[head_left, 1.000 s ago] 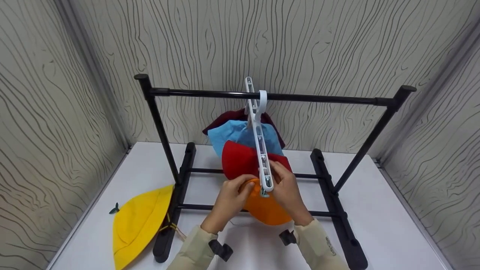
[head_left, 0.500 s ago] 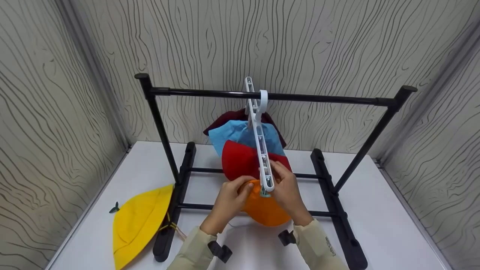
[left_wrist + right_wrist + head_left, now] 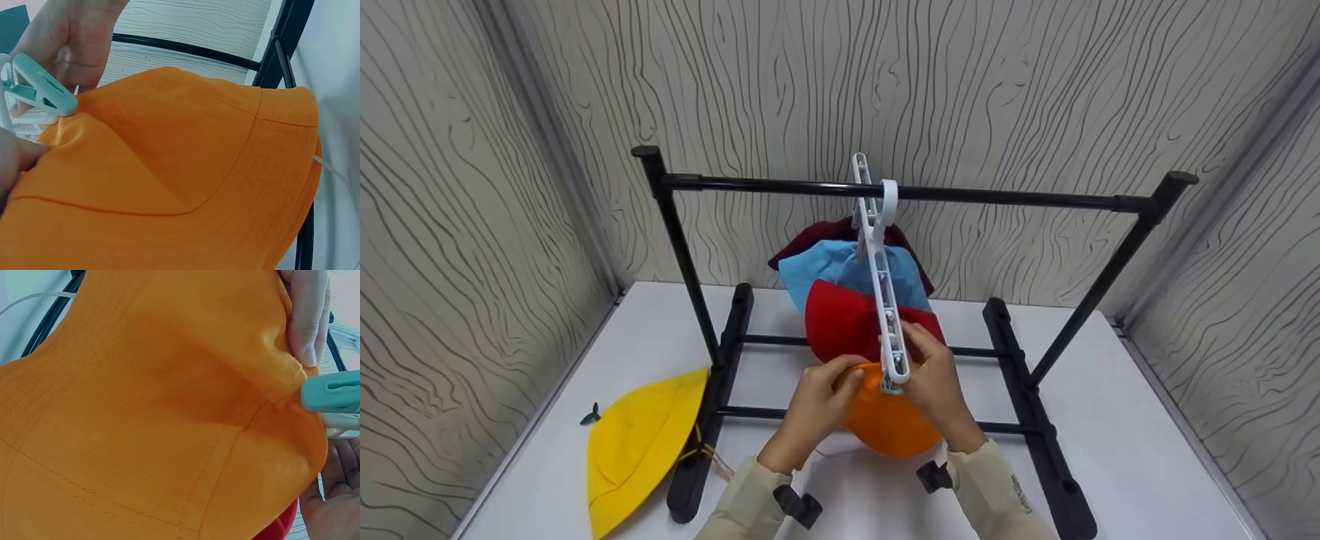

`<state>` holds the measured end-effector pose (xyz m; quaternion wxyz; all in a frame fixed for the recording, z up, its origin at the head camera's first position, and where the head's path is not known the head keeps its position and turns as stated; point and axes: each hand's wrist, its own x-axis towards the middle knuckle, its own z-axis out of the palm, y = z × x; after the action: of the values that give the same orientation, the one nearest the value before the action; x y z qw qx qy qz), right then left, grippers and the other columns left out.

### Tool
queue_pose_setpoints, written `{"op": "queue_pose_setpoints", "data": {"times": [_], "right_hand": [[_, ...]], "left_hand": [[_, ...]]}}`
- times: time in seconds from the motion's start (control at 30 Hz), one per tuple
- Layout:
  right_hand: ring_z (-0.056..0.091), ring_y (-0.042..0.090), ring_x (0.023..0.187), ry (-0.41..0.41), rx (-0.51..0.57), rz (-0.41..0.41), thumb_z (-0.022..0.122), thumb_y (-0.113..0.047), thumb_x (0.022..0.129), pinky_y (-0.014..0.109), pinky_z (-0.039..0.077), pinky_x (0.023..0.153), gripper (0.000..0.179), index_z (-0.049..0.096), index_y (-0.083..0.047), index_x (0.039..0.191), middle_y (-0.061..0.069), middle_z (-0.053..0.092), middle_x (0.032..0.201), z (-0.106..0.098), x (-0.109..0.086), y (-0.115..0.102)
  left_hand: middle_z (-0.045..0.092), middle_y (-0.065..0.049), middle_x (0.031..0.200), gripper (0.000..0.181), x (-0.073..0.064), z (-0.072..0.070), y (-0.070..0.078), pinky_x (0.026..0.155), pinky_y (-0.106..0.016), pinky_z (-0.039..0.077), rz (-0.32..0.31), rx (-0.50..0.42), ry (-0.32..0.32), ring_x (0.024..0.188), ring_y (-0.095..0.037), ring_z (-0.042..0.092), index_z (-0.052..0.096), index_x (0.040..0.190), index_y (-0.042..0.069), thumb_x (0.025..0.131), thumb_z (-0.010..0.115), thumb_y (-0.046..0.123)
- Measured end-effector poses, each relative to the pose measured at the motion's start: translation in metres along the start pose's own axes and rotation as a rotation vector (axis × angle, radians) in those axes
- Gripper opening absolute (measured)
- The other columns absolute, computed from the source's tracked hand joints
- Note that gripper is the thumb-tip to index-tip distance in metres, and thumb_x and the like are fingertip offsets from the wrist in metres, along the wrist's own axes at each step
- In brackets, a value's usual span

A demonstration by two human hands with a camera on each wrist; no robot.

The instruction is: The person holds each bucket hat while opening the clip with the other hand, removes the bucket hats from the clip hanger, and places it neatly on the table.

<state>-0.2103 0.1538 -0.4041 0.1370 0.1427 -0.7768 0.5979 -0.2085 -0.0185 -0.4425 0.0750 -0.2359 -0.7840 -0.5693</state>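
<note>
My left hand point(image 3: 817, 397) pinches the crown of an orange bucket hat point(image 3: 889, 420) between thumb and fingers. In the left wrist view, a teal clip point(image 3: 45, 87) has its tips at the gathered top of the hat. It hangs under the near end of a white hanger bar point(image 3: 883, 285), hooked over a black rail. My right hand point(image 3: 936, 379) is at the right of that end, fingers reaching behind the bar. In the right wrist view, part of its palm point(image 3: 334, 506) shows beyond the hat; I cannot tell what its fingers hold.
A red hat point(image 3: 836, 319), a light blue hat point(image 3: 817, 266) and a dark maroon hat point(image 3: 802, 240) hang farther back along the hanger. On the left, a yellow hat point(image 3: 637, 442) with a small green leaf lies against the foot of the black rack point(image 3: 690, 472).
The orange hat has sunk slightly, and my left hand has shifted a little downward with it. My right hand stays beside the hanger's near end.
</note>
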Motion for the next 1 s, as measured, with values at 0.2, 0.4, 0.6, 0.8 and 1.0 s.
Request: {"op": "queue_pose_setpoints", "data": {"times": [0.2, 0.4, 0.6, 0.8, 1.0], "right_hand": [[0.058, 0.016, 0.090, -0.009, -0.009, 0.020, 0.064, -0.004, 0.090, 0.017, 0.053, 0.086, 0.036, 0.060, -0.001, 0.126, 0.009, 0.060, 0.104, 0.000, 0.001, -0.001], [0.057, 0.016, 0.088, -0.016, -0.038, 0.008, 0.064, -0.006, 0.091, 0.016, 0.052, 0.083, 0.034, 0.062, -0.003, 0.125, 0.008, 0.061, 0.102, 0.001, 0.002, 0.000], [0.058, 0.015, 0.093, -0.011, -0.043, -0.001, 0.066, -0.006, 0.090, 0.018, 0.050, 0.093, 0.036, 0.061, -0.003, 0.125, 0.007, 0.062, 0.105, -0.001, 0.001, 0.001], [0.058, 0.015, 0.093, 0.005, -0.018, 0.033, 0.065, -0.003, 0.089, 0.017, 0.050, 0.092, 0.039, 0.059, 0.000, 0.127, 0.009, 0.061, 0.105, -0.003, -0.001, 0.002], [0.059, 0.012, 0.098, 0.005, -0.011, 0.036, 0.063, -0.001, 0.090, 0.021, 0.048, 0.096, 0.041, 0.056, 0.003, 0.130, 0.014, 0.061, 0.109, -0.003, 0.000, 0.003]], "left_hand": [[0.072, -0.002, 0.101, 0.022, -0.002, -0.001, -0.003, 0.081, -0.019, 0.055, -0.007, -0.004, 0.007, 0.078, -0.009, 0.062, 0.067, 0.112, 0.011, 0.097, 0.056, 0.020], [0.072, -0.003, 0.101, 0.022, -0.006, -0.001, -0.006, 0.079, -0.018, 0.055, 0.008, -0.008, 0.034, 0.078, -0.010, 0.063, 0.067, 0.112, 0.010, 0.097, 0.056, 0.020], [0.072, -0.005, 0.099, 0.021, -0.008, -0.001, -0.007, 0.076, -0.019, 0.055, 0.006, -0.007, 0.048, 0.077, -0.009, 0.061, 0.067, 0.111, 0.009, 0.096, 0.057, 0.020], [0.071, -0.004, 0.098, 0.022, -0.008, -0.004, -0.007, 0.076, -0.018, 0.054, -0.024, -0.009, 0.032, 0.078, -0.010, 0.060, 0.068, 0.111, 0.010, 0.097, 0.056, 0.022], [0.071, -0.003, 0.102, 0.022, -0.008, -0.007, -0.010, 0.080, -0.017, 0.054, -0.053, -0.014, 0.030, 0.082, -0.011, 0.062, 0.067, 0.111, 0.010, 0.097, 0.056, 0.022]]}}
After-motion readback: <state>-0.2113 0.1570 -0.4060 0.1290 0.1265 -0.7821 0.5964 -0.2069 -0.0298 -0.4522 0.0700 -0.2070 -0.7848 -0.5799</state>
